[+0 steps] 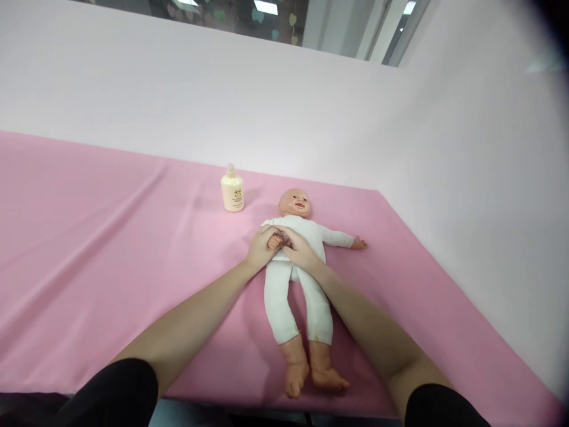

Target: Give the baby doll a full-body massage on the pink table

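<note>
A baby doll (297, 270) in a white cloth suit lies on its back on the pink-covered table, head away from me and bare feet towards me. My left hand (260, 246) is closed around the doll's arm on the left, near its small hand (274, 241). From the other side my right hand (300, 249) grips the same arm, its fingers meeting those of my left hand over the doll's belly. Whitish smears show on the doll's face. The doll's other arm (340, 237) lies stretched out to the right.
A pale yellow lotion bottle (232, 191) stands upright left of the doll's head. The pink table cover (111, 249) has creases on the left. White walls (200, 101) border the table at the back and right, with a window (249, 21) above.
</note>
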A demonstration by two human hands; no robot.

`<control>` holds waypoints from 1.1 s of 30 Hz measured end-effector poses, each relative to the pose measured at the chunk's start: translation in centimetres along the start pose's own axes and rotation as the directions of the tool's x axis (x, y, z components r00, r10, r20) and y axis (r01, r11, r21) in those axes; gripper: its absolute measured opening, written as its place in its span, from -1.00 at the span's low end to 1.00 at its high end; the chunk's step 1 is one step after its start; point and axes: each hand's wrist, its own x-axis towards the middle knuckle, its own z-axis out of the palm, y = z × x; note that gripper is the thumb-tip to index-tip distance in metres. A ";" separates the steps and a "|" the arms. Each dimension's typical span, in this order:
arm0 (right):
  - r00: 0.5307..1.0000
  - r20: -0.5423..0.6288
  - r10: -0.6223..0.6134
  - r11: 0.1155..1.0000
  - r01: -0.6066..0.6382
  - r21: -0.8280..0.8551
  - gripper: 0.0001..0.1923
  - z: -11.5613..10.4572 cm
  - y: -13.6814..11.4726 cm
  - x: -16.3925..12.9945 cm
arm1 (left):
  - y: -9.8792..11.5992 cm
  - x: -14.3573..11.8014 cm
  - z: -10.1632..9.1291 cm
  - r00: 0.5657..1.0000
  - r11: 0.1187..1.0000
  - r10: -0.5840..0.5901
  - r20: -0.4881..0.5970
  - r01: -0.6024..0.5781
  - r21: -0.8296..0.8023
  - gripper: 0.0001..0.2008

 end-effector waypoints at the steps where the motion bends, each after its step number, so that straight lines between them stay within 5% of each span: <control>1: 1.000 0.000 0.009 1.000 -0.009 -0.006 -0.32 0.0 0.1 0.0 | 0.0 0.0 0.0 1.000 1.000 -0.007 0.007 0.007 -0.019 -0.91; 22: 0.998 0.005 0.056 0.998 -0.056 0.019 -0.33 0.0 -0.7 -0.1 | -0.1 -0.1 0.4 1.000 1.000 0.012 0.010 -0.012 -0.009 -0.57; 29: 1.000 0.003 0.011 0.999 -0.011 -0.036 -0.45 0.0 -0.9 -0.1 | -1.4 -0.6 0.9 0.985 0.991 -0.098 -0.144 0.109 0.073 -0.33; 33: 0.998 0.024 -0.056 0.998 0.057 -0.035 -0.57 -0.3 -1.2 -0.1 | -1.5 -0.3 0.5 0.996 0.993 -0.046 -0.077 0.054 0.105 -0.50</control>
